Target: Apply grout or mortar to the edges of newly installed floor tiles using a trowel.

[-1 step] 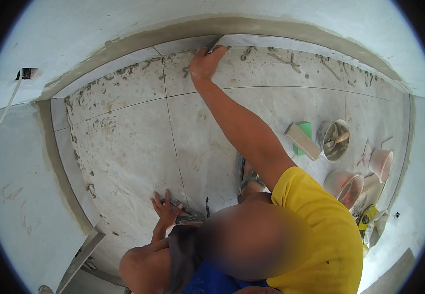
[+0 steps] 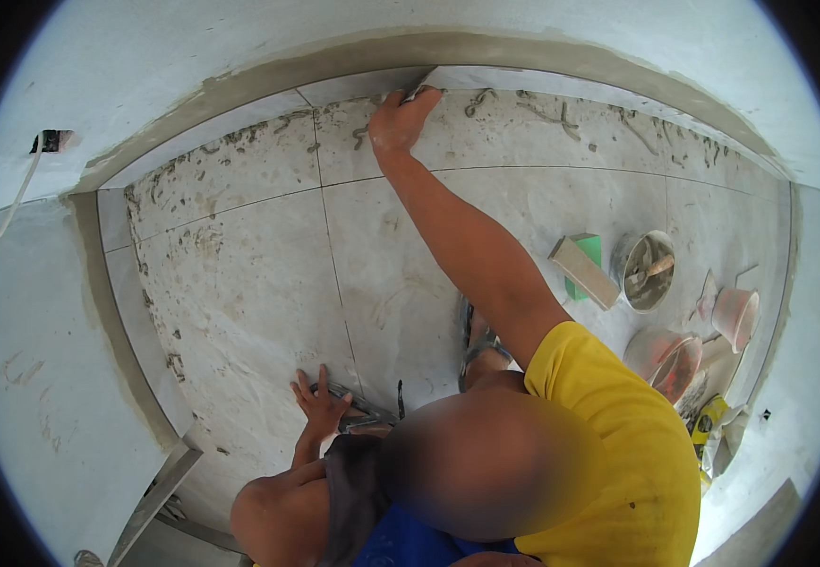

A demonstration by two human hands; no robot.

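Observation:
My right hand is stretched far forward to the joint where the tiled floor meets the wall. It is closed on a small grey flat tool whose tip lies against the grey mortar band at the wall's foot. Smears of grey mortar line the tiles beside that hand. My left hand rests flat on a pale floor tile close to my body with its fingers spread and nothing in it. A dark sandal lies just right of it.
My foot in a sandal stands on the tiles. At the right sit a green-backed float, a grey bucket with a trowel, two pink buckets and a yellow item. A tile strip leans lower left. A wall opening with a white cable is upper left.

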